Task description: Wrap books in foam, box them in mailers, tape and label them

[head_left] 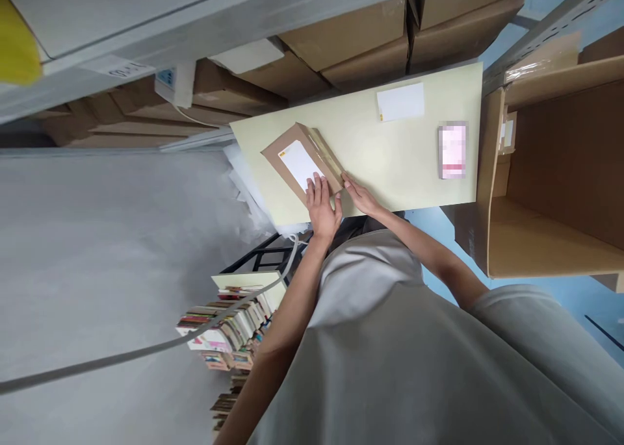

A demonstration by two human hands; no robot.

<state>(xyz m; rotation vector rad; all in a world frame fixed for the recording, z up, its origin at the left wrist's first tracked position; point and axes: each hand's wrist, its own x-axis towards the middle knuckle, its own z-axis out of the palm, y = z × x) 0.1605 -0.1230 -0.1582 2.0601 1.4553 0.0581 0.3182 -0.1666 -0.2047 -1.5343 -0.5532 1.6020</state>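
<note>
A flat brown cardboard parcel [292,147] with a white label [299,162] lies at the near left corner of a cream tabletop [390,152]. My left hand [322,206] rests on the parcel's near end, fingers stretched flat over the label's edge. My right hand [359,195] lies beside it, open fingers pressed along the parcel's right edge where a folded flap [325,151] shows. Neither hand closes round anything. Both bare forearms reach out from my grey shirt.
A white slip [400,101] and a pink-and-white card [452,150] lie farther along the tabletop. A large open cardboard box [550,191] stands to the right. Closed cartons [370,49] fill the metal shelving behind. Stacked books [229,334] and a grey cable [146,351] are lower left.
</note>
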